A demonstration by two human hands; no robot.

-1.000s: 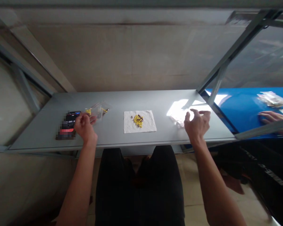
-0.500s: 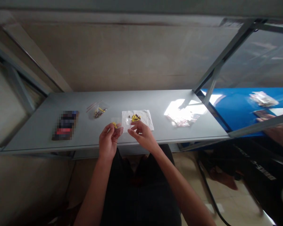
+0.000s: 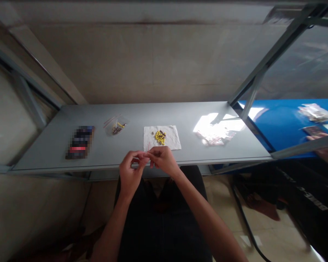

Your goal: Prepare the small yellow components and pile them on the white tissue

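My left hand and my right hand meet at the table's front edge, fingertips pinched together. Between them is a small clear zip bag, mostly hidden by the fingers; its thin reddish strip sticks up. What the bag contains cannot be made out. Just beyond the hands, a white cloth lies flat, bearing a pile of yellow and dark brown beads. One small brown piece lies left of the pile.
A clear zip bag with yellow and brown beads lies back left. Beyond it is a blurred dark packet. Several clear bags lie in glare to the right. A metal post stands before a blue table, where another person's hand shows.
My hands have come together, the left moving right, and both now pinch the bag. Yellow beads seen at my left fingers earlier are out of sight. More of the bead pile shows.
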